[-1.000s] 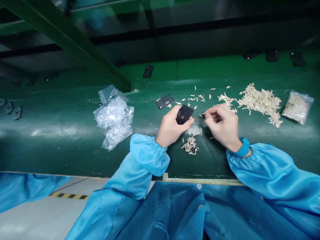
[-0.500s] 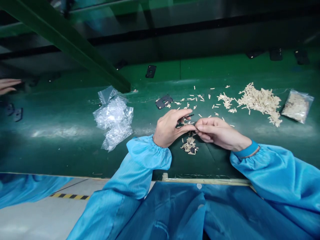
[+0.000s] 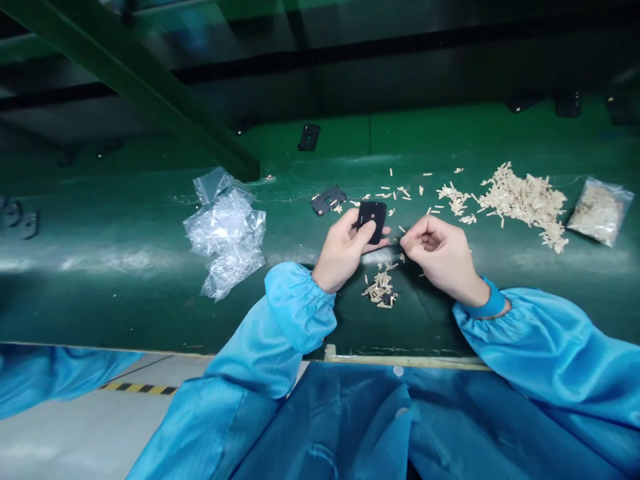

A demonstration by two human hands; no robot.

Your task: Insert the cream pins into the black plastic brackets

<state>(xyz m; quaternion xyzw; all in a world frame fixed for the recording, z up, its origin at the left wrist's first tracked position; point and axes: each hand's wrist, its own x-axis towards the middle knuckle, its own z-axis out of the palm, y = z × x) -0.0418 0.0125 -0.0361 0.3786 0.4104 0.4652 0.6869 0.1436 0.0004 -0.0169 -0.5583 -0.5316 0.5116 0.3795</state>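
Note:
My left hand [image 3: 343, 250] grips a flat black rectangular plastic part [image 3: 373, 222], thumb on its face and fingers behind. A small light mark shows on that face. To the right, my right hand [image 3: 443, 257] is closed in a pinch, apart from the part. Whatever sits between its fingertips is too small to make out. Below and between the hands lies a little heap of beige strips [image 3: 380, 290] with a dark bit in it. A similar black part with cut-outs [image 3: 329, 200] rests just beyond my left hand, a few strips around it.
Clear plastic bags [image 3: 225, 230] are piled on the left of the green bench [image 3: 140, 300]. A large pile of beige strips [image 3: 525, 200] and a filled bag [image 3: 600, 212] lie right. Another black part [image 3: 309, 137] sits farther back. A slanting green post [image 3: 165, 100] stands back left.
My hands have drawn apart, the right one moving rightward. My left hand has turned the black part from edge-on to show its flat face. Another person's hand has left view at far left.

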